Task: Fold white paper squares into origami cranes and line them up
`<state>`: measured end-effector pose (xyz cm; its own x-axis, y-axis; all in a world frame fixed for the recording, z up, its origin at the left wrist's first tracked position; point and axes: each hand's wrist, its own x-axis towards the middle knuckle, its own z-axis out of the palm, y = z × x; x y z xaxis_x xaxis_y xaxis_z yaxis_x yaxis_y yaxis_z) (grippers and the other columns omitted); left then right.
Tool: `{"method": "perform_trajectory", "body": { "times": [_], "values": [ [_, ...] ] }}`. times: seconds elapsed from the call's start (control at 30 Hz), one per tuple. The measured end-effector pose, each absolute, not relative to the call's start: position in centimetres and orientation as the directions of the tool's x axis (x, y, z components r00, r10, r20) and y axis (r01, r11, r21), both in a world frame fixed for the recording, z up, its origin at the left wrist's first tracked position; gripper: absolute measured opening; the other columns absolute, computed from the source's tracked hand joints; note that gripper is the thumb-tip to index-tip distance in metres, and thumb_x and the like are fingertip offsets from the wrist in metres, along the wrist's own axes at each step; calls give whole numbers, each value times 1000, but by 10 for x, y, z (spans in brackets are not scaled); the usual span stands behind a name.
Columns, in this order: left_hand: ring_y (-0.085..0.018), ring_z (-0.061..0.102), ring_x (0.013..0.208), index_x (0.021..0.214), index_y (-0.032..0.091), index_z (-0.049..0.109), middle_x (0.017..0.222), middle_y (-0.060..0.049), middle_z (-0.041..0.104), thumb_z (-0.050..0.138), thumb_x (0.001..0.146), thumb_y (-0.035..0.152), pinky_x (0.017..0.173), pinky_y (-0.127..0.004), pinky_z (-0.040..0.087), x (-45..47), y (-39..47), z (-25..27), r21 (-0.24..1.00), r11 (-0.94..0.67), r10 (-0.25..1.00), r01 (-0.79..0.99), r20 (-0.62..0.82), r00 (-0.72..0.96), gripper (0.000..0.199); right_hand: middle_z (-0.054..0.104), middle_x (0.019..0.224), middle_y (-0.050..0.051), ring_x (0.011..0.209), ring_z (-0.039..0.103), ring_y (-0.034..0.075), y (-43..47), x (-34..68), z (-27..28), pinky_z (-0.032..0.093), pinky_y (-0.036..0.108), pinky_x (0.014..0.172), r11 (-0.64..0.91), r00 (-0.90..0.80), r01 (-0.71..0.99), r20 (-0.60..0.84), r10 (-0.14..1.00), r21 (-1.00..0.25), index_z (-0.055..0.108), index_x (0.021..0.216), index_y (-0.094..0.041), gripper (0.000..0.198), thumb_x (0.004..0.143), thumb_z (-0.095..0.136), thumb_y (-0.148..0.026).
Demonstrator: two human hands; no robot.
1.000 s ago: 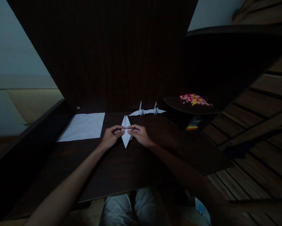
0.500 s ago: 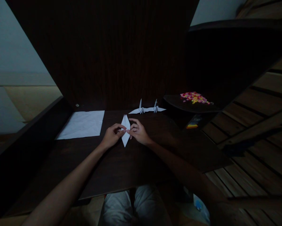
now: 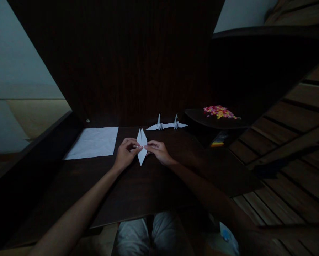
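We are facing a dark wooden back panel [image 3: 135,64] that is rising behind a matching desktop [image 3: 127,192]. On the right, wooden slats [image 3: 298,170] are running past the desk. Below its near edge, our grey trouser legs [image 3: 132,234] are showing. A small curved shelf [image 3: 194,113] is sitting at the back right. A creased white sheet of paper [image 3: 92,144] is lying on the desktop's left side.

Our left hand [image 3: 125,152] is pinching the left edge of a diamond-shaped folded paper [image 3: 142,156], its thumb pressing on the top face. Our right hand [image 3: 160,152] is gripping the right edge between thumb and fingers. We are holding this white piece between both hands, near the middle of the desk; its two split points are facing away, its single point towards us. We cannot tell whether it is touching the desktop.

Just beyond, two white origami cranes [image 3: 159,126] are standing side by side before the panel. Pink, red and yellow bits [image 3: 220,112] are lying heaped on the shelf, too small to identify.
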<state>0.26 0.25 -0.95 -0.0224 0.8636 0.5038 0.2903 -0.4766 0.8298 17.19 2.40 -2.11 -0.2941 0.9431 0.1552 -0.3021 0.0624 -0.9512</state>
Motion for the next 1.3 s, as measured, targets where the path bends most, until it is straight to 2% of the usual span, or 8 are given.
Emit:
{"method": "perform_trajectory", "body": {
  "times": [0.17,0.37,0.57,0.8,1.0,1.1,1.23,1.3],
  "values": [
    [-18,58,90,69,18,63,94,-5,56,73,72,33,76,-32,52,1,2,-9,783,-498,827,373,558,-66,19,65,66,-1,58,65,13,20,172,-17,56,26,56,16,-364,-348,151,919,-937,61,67,-15,32,60,82,-38],
    [-20,58,90,67,18,65,95,-5,55,71,73,39,62,-27,51,3,0,-6,795,-450,853,407,518,-69,22,66,63,-1,53,64,12,16,173,-11,55,25,54,-67,-431,-394,120,894,-917,54,66,-16,37,59,83,-38],
    [-20,59,89,73,20,70,94,-6,59,68,76,42,76,-33,50,0,0,-4,787,-446,867,425,498,-12,23,66,62,-3,55,64,12,13,170,-10,55,25,53,-77,-451,-385,115,885,-920,51,68,-17,39,60,84,-37],
    [-20,62,80,80,19,72,81,-5,68,60,82,45,77,-32,48,1,-1,0,825,-420,907,379,397,140,29,65,65,-2,55,62,11,15,170,-13,54,24,51,-10,-380,-306,113,918,-952,56,72,-16,40,56,85,-39],
    [-19,60,71,76,16,72,74,-3,69,56,82,55,69,-29,47,2,-2,2,890,-339,940,306,308,145,42,62,75,0,48,57,8,14,172,-12,46,20,40,61,-334,-241,141,932,-969,61,74,-15,39,58,82,-44],
    [-18,58,65,72,15,71,66,-1,65,54,82,57,64,-28,45,0,-1,0,907,-298,954,298,270,132,47,60,83,1,45,52,4,15,173,-12,41,18,35,123,-316,-195,181,931,-973,64,74,-15,36,64,77,-47],
    [-17,59,66,75,16,72,68,-2,67,60,79,53,64,-27,46,1,-4,3,931,-268,961,247,241,137,40,61,84,2,44,50,3,17,174,-15,40,18,35,186,-306,-144,222,926,-972,67,77,-15,33,68,73,-46],
    [-17,59,65,75,16,72,68,-1,67,66,75,48,63,-27,47,2,-5,5,944,-247,965,217,220,142,33,61,75,0,44,51,5,18,175,-17,40,17,36,183,-319,-123,213,924,-975,67,84,-16,32,68,75,-42]
  ]
}}
